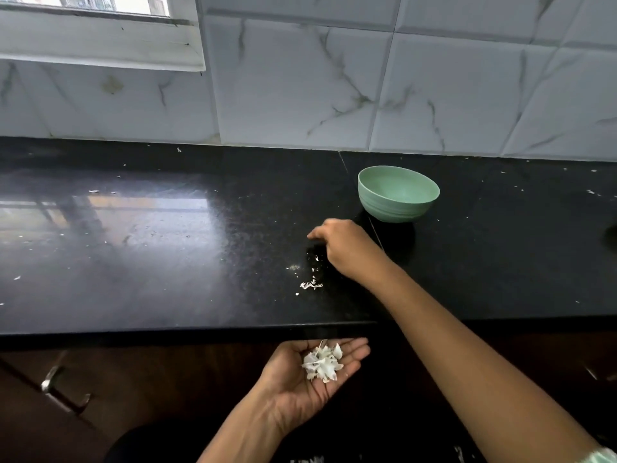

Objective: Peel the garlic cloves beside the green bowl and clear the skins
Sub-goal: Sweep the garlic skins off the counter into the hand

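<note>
From the head view, the left hand [292,379] lay flat, palm up, below the black countertop [167,262] edge, carrying a pile of garlic skins [322,362]. The right hand [345,245] rested on the counter near the green bowl [394,208], fingers bent down; whether it held anything could not be told. Loose skin scraps [310,285] lay just beside it.

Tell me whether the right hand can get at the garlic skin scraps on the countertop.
Probably yes. The right hand is right beside the garlic skin scraps on the black countertop, with nothing lying between them; the green bowl stands farther back.
</note>
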